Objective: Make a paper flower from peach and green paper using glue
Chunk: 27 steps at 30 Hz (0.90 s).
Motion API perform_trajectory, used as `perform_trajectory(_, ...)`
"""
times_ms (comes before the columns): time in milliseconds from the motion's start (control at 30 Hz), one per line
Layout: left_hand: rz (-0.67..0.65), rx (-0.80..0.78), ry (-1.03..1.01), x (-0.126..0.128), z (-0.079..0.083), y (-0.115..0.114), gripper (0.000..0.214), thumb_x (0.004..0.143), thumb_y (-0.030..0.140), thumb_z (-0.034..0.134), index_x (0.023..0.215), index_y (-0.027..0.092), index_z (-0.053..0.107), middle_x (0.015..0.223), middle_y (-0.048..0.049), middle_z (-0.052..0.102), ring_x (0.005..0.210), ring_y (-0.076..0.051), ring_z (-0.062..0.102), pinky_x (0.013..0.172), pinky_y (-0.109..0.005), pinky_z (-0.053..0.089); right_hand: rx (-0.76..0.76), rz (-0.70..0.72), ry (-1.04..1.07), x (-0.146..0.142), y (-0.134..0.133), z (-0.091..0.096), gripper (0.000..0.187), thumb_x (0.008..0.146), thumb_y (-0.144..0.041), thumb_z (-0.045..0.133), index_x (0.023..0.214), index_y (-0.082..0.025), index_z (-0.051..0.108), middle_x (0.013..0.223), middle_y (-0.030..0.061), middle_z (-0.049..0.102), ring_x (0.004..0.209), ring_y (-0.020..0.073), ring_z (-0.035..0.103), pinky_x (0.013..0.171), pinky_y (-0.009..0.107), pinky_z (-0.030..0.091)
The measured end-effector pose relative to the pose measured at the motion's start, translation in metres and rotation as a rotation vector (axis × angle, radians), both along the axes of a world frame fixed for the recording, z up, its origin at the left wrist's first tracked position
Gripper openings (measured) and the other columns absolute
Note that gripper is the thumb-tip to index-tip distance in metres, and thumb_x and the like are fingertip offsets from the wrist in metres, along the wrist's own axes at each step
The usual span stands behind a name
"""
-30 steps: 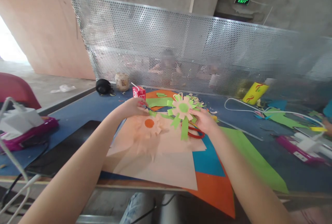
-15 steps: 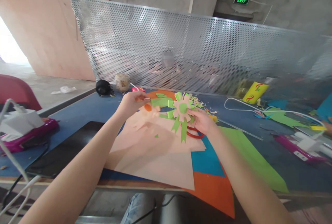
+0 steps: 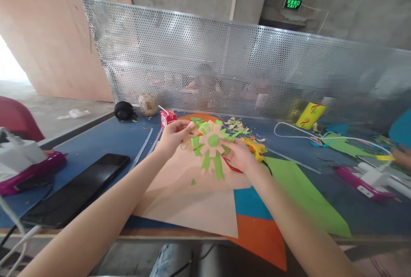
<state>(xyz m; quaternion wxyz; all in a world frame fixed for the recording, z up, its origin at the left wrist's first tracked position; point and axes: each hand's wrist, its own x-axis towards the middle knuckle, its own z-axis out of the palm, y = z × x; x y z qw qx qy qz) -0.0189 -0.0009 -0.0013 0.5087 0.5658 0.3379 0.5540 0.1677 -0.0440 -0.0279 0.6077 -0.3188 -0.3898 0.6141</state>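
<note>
My right hand (image 3: 238, 153) is closed on the right edge of a paper flower rosette (image 3: 214, 141). The rosette has pale peach and green petals, a round green centre and two green tails hanging down. My left hand (image 3: 177, 136) is pinched at its upper left edge. What sits between those fingertips is too small to make out. Under the rosette lie pale peach paper sheets (image 3: 192, 202), with a small green scrap (image 3: 193, 181) on top. A red curved thing (image 3: 233, 165) shows partly below my right hand.
A yellow glue gun (image 3: 256, 148) with a black cord lies right of my right hand. Blue, orange and green sheets (image 3: 305, 195) surround the peach paper. A phone (image 3: 78, 189), a red drink carton (image 3: 167, 118), paper scraps (image 3: 237, 127) and power strips (image 3: 366, 185) lie around.
The rosette and my right hand have shifted left, and my left hand has come right to the rosette's edge. The glue gun and drink carton show more fully now.
</note>
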Motion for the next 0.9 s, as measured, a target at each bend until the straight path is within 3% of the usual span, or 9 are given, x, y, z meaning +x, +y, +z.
perform_trajectory(167, -0.174, -0.156, -0.154, 0.008, -0.007, -0.008, 0.035, 0.062, 0.026, 0.067, 0.094, 0.02, 0.056, 0.08, -0.0025, 0.059, 0.062, -0.012, 0.057, 0.053, -0.024, 0.048, -0.041, -0.158, 0.027, 0.002, 0.0, 0.004, 0.015, 0.054, -0.016, 0.07, 0.065, -0.016, 0.059, 0.066, 0.0014, 0.067, 0.059, 0.0151, 0.062, 0.05, 0.024, 0.049)
perform_trajectory(333, -0.26, -0.34, -0.286, 0.016, -0.017, -0.016, 0.023, 0.066, 0.026, 0.062, 0.086, 0.017, 0.054, 0.076, -0.0004, 0.057, 0.054, -0.009, 0.054, 0.064, -0.037, 0.05, -0.02, -0.199, 0.066, 0.003, 0.0, 0.006, 0.016, 0.053, -0.015, 0.07, 0.064, -0.015, 0.058, 0.066, 0.0005, 0.067, 0.06, 0.0141, 0.062, 0.051, 0.022, 0.049)
perform_trajectory(533, -0.164, -0.228, -0.216, 0.013, -0.023, -0.007, 0.029, 0.055, 0.011, 0.068, 0.079, 0.017, 0.053, 0.073, 0.0004, 0.057, 0.063, -0.01, 0.057, 0.062, -0.028, 0.049, -0.067, -0.185, 0.066, 0.005, 0.0, 0.006, 0.013, 0.057, -0.013, 0.065, 0.064, -0.017, 0.056, 0.071, 0.0003, 0.067, 0.064, 0.0138, 0.062, 0.055, 0.023, 0.051)
perform_trajectory(667, -0.056, -0.162, -0.243, 0.005, -0.024, 0.006, 0.025, 0.053, 0.012, 0.068, 0.071, 0.016, 0.052, 0.067, 0.0011, 0.056, 0.061, -0.011, 0.056, 0.057, -0.026, 0.048, -0.074, -0.168, 0.088, 0.012, 0.003, 0.005, 0.013, 0.061, -0.012, 0.06, 0.071, -0.018, 0.055, 0.077, 0.0012, 0.067, 0.071, 0.0166, 0.063, 0.061, 0.031, 0.052)
perform_trajectory(900, 0.018, -0.174, -0.287, -0.001, -0.028, 0.016, 0.022, 0.053, 0.013, 0.067, 0.07, 0.016, 0.055, 0.065, -0.0001, 0.056, 0.057, -0.011, 0.055, 0.054, -0.027, 0.047, -0.18, -0.15, 0.123, 0.022, 0.008, 0.009, 0.013, 0.07, -0.01, 0.042, 0.072, -0.016, 0.054, 0.069, 0.0031, 0.066, 0.06, 0.0157, 0.061, 0.059, 0.034, 0.052)
